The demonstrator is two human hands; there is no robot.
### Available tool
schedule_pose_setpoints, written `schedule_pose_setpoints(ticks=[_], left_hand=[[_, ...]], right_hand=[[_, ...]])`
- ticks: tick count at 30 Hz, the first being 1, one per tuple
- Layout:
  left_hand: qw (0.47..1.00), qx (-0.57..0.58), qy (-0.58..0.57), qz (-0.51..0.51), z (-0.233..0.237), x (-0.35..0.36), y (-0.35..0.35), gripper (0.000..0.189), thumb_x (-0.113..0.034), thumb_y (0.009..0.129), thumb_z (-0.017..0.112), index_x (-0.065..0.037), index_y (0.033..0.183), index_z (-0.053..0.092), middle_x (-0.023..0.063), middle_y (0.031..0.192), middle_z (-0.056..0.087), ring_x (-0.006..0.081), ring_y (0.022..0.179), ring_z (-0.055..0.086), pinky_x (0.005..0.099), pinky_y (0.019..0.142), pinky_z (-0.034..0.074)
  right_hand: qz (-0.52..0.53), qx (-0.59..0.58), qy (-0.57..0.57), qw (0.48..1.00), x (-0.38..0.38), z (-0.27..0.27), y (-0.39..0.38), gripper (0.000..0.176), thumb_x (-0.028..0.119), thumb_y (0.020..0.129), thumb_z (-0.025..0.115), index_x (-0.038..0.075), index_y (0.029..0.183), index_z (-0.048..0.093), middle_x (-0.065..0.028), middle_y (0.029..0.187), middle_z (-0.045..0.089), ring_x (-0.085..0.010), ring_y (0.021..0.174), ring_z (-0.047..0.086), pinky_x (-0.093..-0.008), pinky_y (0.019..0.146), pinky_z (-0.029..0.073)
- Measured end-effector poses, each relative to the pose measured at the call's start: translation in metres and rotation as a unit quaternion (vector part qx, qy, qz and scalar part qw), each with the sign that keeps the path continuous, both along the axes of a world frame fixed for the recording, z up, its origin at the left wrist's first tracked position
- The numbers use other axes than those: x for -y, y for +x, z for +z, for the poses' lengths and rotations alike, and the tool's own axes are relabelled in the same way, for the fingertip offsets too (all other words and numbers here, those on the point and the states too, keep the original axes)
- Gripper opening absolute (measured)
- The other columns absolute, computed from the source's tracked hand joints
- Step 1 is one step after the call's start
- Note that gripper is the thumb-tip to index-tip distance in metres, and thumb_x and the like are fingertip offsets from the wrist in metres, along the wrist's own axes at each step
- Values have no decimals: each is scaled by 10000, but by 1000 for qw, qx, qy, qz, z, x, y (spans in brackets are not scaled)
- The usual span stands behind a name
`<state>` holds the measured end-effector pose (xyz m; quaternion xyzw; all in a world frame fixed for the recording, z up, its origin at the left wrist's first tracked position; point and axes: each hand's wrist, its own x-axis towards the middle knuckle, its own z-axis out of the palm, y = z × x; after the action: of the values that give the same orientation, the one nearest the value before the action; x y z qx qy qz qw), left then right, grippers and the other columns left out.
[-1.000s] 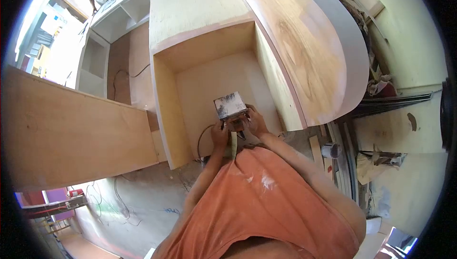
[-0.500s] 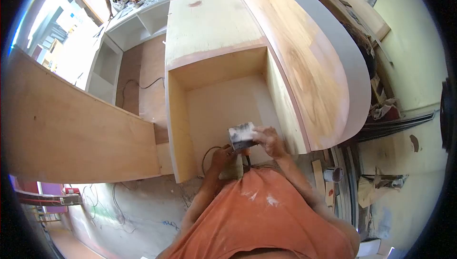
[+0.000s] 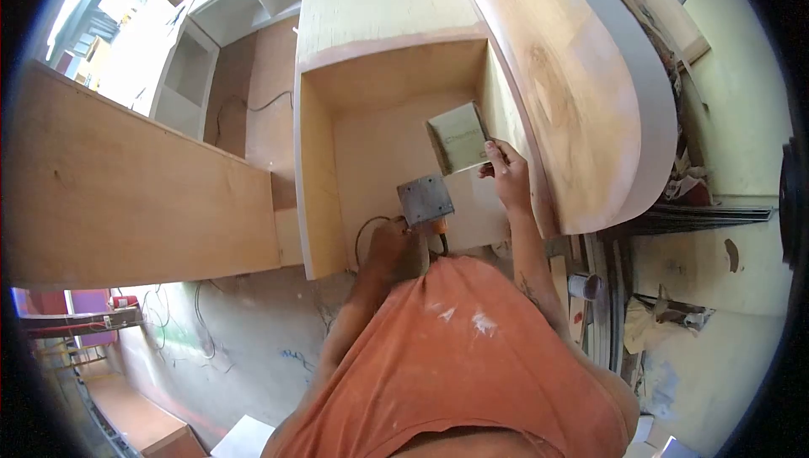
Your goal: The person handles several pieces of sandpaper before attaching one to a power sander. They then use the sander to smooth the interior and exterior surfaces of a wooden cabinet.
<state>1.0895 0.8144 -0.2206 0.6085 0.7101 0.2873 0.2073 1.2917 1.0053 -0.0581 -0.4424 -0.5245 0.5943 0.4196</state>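
Note:
My left hand (image 3: 392,249) is closed around an electric sander (image 3: 436,226), an orange-bodied tool turned so its square grey pad (image 3: 425,198) faces up. A dark cord runs from the sander down toward my shirt. Between the thumb and fingers of my right hand (image 3: 506,170), a square sheet of sandpaper (image 3: 458,138) is pinched at its right edge. Its tan-green backing with faint print faces me, and one side curls. The sheet is up and to the right of the pad, apart from it. Both hands are over an open wooden cabinet box (image 3: 302,171).
A curved wooden countertop (image 3: 581,96) rises along the right side of the box. To the left stands a plywood panel (image 3: 152,188). A can (image 3: 584,286) and long strips lie at lower right. Another person's work area with white shelving (image 3: 181,79) is at upper left.
My right hand has moved from the sander's pad up and right, now with the sandpaper sheet. The pad's white-dusted surface has given way to plain grey. The view has tilted down.

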Motion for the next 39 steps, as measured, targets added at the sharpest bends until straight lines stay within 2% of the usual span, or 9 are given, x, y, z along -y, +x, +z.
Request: schedule_pose_setpoints(ticks=[13, 15, 19, 22, 24, 28, 30, 37, 39], left_hand=[[982, 176, -55, 35, 54, -7, -18, 349, -340, 905, 658, -41, 1085, 675, 159, 1033, 687, 315, 907, 666, 390, 781, 517], [995, 98, -18, -11, 36, 2, -30, 303, -286, 940, 617, -26, 1084, 676, 133, 1014, 689, 272, 872, 662, 363, 762, 516], [985, 144, -94, -5, 61, 5, -30, 295, -267, 977, 558, -13, 1075, 674, 120, 969, 690, 229, 844, 654, 348, 750, 513], [984, 154, -93, 4, 62, 7, -32, 306, -259, 995, 525, 0, 1067, 672, 123, 927, 690, 218, 832, 652, 345, 748, 514], [986, 140, -85, 6, 70, 6, -30, 302, -245, 999, 513, 5, 1070, 667, 124, 890, 689, 224, 808, 645, 340, 741, 508], [980, 127, -146, 39, 94, 7, -21, 312, -243, 1007, 492, 11, 1080, 658, 121, 904, 686, 238, 818, 638, 344, 750, 499], [978, 141, -147, 33, 94, 4, -24, 335, -264, 1014, 478, 12, 1087, 653, 125, 921, 680, 241, 842, 629, 354, 767, 486], [978, 107, -177, -26, 88, 1, -44, 369, -308, 1008, 482, 2, 1121, 648, 138, 956, 676, 239, 897, 618, 372, 799, 469], [944, 183, -267, 68, 102, 2, -39, 402, -338, 1014, 465, 2, 1124, 650, 134, 981, 679, 258, 931, 620, 379, 817, 470]], right_hand=[[-8, -170, -407, 898, 151, -131, 162, 189, 232, 966, 580, 54, 964, 642, -13, 759, 606, -110, 605, 552, -243, 532, 461], [-84, -90, -487, 864, 183, -165, 191, 168, 216, 963, 582, 61, 958, 648, -20, 752, 601, -113, 615, 547, -259, 533, 467], [-10, 318, -180, 931, 268, -361, 318, 172, 178, 934, 562, 30, 942, 649, -64, 776, 615, -165, 653, 588, -317, 589, 531], [-201, 177, -265, 926, 287, -336, 338, 167, 161, 918, 543, 31, 922, 649, -77, 785, 617, -189, 671, 603, -347, 604, 549], [-380, -12, -422, 823, 273, -260, 320, 163, 160, 921, 538, 36, 919, 644, -73, 784, 612, -192, 680, 605, -352, 607, 550], [-326, 96, -378, 861, 279, -277, 336, 172, 179, 927, 536, 45, 887, 635, -69, 762, 602, -200, 652, 596, -344, 605, 547], [-431, 16, -424, 796, 258, -243, 314, 174, 200, 946, 527, 62, 914, 627, -63, 769, 602, -196, 640, 595, -333, 607, 544], [-376, -56, -405, 831, 222, -293, 342, 213, 199, 972, 507, 12, 1038, 584, -104, 880, 631, -221, 751, 643, -343, 638, 561], [-589, -273, -251, 718, 194, -297, 338, 212, 160, 965, 506, -30, 1016, 584, -145, 921, 643, -263, 832, 669, -366, 671, 582]])
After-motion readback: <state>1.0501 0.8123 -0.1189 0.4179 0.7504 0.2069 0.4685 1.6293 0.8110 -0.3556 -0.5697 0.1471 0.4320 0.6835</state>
